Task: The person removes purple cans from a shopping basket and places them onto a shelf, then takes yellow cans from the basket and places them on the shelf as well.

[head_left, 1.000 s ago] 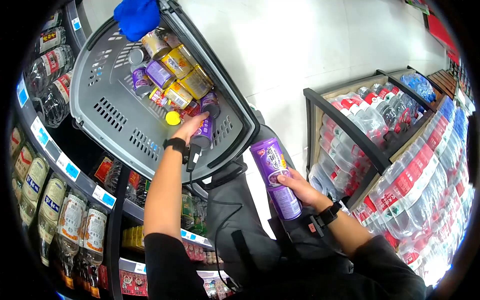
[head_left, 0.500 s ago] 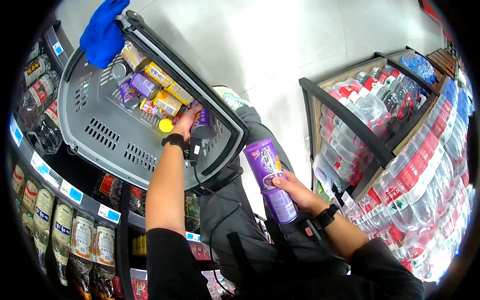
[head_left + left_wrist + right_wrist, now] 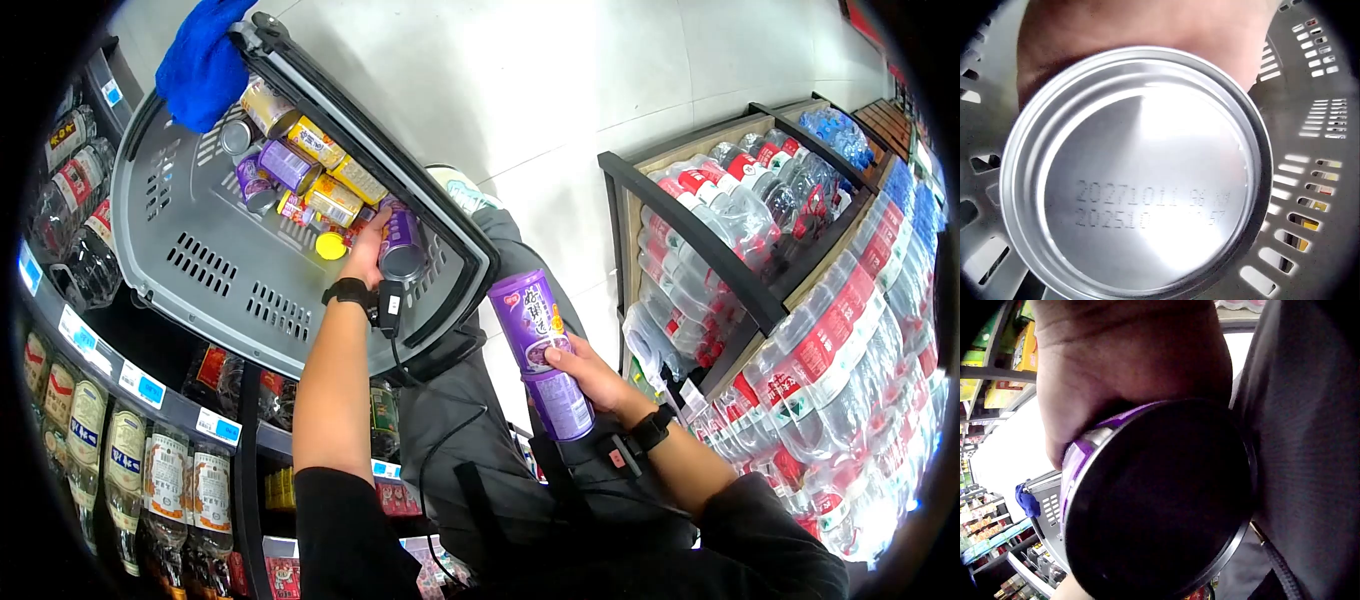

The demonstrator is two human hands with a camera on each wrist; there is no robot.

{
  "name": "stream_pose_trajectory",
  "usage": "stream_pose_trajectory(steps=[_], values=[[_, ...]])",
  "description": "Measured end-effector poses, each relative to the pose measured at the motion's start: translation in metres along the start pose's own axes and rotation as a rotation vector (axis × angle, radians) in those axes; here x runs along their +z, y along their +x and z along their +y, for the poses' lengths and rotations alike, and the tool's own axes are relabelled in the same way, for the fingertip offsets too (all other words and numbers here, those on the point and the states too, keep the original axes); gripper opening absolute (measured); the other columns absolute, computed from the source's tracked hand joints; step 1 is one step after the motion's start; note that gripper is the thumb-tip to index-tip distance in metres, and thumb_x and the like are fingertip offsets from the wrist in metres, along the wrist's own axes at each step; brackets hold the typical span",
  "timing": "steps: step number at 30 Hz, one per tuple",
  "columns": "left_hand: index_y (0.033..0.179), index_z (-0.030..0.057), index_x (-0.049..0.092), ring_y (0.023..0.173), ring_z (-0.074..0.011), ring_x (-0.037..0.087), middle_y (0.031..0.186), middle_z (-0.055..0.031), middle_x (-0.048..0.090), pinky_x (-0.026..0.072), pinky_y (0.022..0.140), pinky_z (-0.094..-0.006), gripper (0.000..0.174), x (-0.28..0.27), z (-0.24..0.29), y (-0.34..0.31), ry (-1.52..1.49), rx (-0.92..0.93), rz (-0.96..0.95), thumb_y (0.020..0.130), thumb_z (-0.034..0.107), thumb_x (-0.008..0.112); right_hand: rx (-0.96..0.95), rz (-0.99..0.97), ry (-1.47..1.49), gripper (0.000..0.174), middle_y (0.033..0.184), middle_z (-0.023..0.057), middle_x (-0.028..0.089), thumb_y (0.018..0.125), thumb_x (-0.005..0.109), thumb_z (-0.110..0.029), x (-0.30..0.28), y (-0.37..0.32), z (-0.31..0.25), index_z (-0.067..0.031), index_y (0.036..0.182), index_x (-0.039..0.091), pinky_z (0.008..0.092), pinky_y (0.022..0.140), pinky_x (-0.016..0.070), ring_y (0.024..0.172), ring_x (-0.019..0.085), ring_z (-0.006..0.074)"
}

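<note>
My left hand [image 3: 366,248] is inside the grey shopping basket [image 3: 215,225], gripping a purple can [image 3: 402,235] near the basket's front right side. The left wrist view shows the silver end [image 3: 1147,187] of this can, with printed dates, close under the palm. My right hand [image 3: 590,378] holds two purple cans end to end outside the basket: an upper can [image 3: 525,310] with large lettering and a lower can [image 3: 562,408]. In the right wrist view, the lower can's end [image 3: 1160,506] looks dark and hides the fingers.
Several yellow and purple cans [image 3: 318,142] lie in the basket, beside a yellow-lidded container [image 3: 330,246]. A blue cloth [image 3: 203,65] hangs over its rim. Shelves of bottles [image 3: 125,455] stand left; packed water bottles [image 3: 830,400] stand right. A cable [image 3: 440,400] runs from the left wrist.
The basket has shifted left in view. My left hand's purple can has tilted, so more of its silver end faces me. The right hand keeps its two cans nearly in place.
</note>
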State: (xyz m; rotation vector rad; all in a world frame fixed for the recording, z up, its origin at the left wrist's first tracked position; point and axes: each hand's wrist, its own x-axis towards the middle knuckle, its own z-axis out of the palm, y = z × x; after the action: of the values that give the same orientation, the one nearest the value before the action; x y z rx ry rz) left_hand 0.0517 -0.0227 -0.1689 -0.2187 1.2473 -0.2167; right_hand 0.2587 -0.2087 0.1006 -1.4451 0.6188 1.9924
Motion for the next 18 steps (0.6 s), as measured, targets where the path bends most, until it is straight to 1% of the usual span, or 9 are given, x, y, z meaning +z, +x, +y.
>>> stream_pose_trajectory(steps=[2, 4, 5, 11, 13, 14, 15, 17, 18], values=[[0.1, 0.0056, 0.061, 0.069, -0.0239, 0.065, 0.084, -0.0093, 0.068, 0.0554, 0.068, -0.0387, 0.03, -0.002, 0.002, 0.001, -0.024, 0.009, -0.013, 0.09, 0.034, 0.057, 0.004, 0.006, 0.003, 0.056, 0.099, 0.0126, 0.061, 0.087, 0.063, -0.041, 0.002, 0.002, -0.001, -0.0031, 0.123, 0.043, 0.0343, 0.074, 0.0555, 0.081, 0.066, 0.0208], [0.098, 0.0057, 0.062, 0.069, -0.024, 0.065, 0.084, -0.0097, 0.068, 0.0555, 0.069, -0.0386, 0.031, 0.0, 0.004, 0.002, 0.074, -0.021, 0.046, 0.088, 0.035, 0.059, 0.012, -0.015, 0.024, 0.056, 0.099, 0.0127, 0.061, 0.087, 0.062, -0.041, 0.004, 0.002, -0.003, -0.0029, 0.123, 0.043, 0.0345, 0.074, 0.0553, 0.08, 0.066, 0.0212], [0.098, 0.0058, 0.062, 0.068, -0.024, 0.065, 0.083, -0.0101, 0.068, 0.0558, 0.067, -0.0382, 0.034, 0.001, 0.004, 0.004, 0.064, -0.039, 0.054, 0.088, 0.038, 0.06, 0.012, -0.013, 0.021, 0.056, 0.099, 0.0127, 0.061, 0.087, 0.062, -0.041, 0.004, 0.001, -0.004, -0.0029, 0.123, 0.043, 0.0345, 0.074, 0.0553, 0.08, 0.066, 0.0212], [0.1, 0.0063, 0.061, 0.064, -0.0243, 0.066, 0.084, -0.01, 0.068, 0.0563, 0.061, -0.0381, 0.037, 0.002, 0.009, 0.013, 0.122, -0.119, 0.048, 0.09, 0.042, 0.056, 0.005, 0.033, -0.031, 0.053, 0.098, 0.0132, 0.062, 0.088, 0.061, -0.041, 0.005, 0.002, 0.001, -0.0022, 0.12, 0.045, 0.0343, 0.072, 0.0558, 0.078, 0.066, 0.0224], [0.101, 0.0063, 0.06, 0.063, -0.0242, 0.066, 0.084, -0.0096, 0.068, 0.0563, 0.061, -0.0382, 0.038, -0.007, 0.008, 0.024, 0.133, -0.095, 0.054, 0.091, 0.042, 0.055, 0.043, 0.011, 0.042, 0.046, 0.096, 0.0082, 0.06, 0.091, 0.059, -0.036, 0.006, 0.0, -0.001, -0.0044, 0.122, 0.045, 0.0304, 0.07, 0.0543, 0.077, 0.064, 0.0168], [0.101, 0.0063, 0.06, 0.062, -0.024, 0.066, 0.084, -0.0092, 0.068, 0.0562, 0.06, -0.0383, 0.038, -0.012, 0.007, 0.028, 0.148, -0.066, 0.061, 0.092, 0.042, 0.054, 0.041, 0.008, 0.038, 0.046, 0.096, 0.0082, 0.06, 0.091, 0.059, -0.036, 0.007, 0.001, -0.002, -0.0044, 0.122, 0.045, 0.0304, 0.07, 0.0543, 0.077, 0.064, 0.0168], [0.101, 0.0063, 0.06, 0.062, -0.024, 0.066, 0.084, -0.0092, 0.068, 0.0562, 0.06, -0.0383, 0.038, -0.006, 0.008, 0.019, 0.148, -0.063, 0.057, 0.092, 0.042, 0.054, 0.043, 0.004, 0.061, 0.046, 0.095, 0.0087, 0.06, 0.091, 0.059, -0.036, 0.008, 0.001, -0.003, -0.0046, 0.121, 0.045, 0.0313, 0.068, 0.0551, 0.075, 0.065, 0.0181], [0.1, 0.007, 0.059, 0.061, -0.0232, 0.065, 0.079, -0.0077, 0.067, 0.0561, 0.059, -0.0376, 0.037, 0.012, 0.008, -0.017, 0.157, -0.059, 0.142, 0.092, 0.042, 0.053, 0.039, -0.01, 0.076, 0.045, 0.094, 0.0091, 0.061, 0.091, 0.058, -0.036, 0.011, -0.004, -0.006, -0.0048, 0.121, 0.044, 0.0323, 0.066, 0.0558, 0.073, 0.065, 0.0194], [0.099, 0.0072, 0.059, 0.059, -0.022, 0.065, 0.077, -0.0071, 0.066, 0.0557, 0.058, -0.0364, 0.037, 0.012, 0.002, -0.029, 0.178, 0.001, 0.106, 0.092, 0.043, 0.053, 0.016, -0.02, 0.064, 0.047, 0.092, 0.0116, 0.061, 0.091, 0.057, -0.039, 0.013, -0.006, -0.01, -0.0028, 0.118, 0.045, 0.0335, 0.067, 0.056, 0.074, 0.066, 0.0218]])
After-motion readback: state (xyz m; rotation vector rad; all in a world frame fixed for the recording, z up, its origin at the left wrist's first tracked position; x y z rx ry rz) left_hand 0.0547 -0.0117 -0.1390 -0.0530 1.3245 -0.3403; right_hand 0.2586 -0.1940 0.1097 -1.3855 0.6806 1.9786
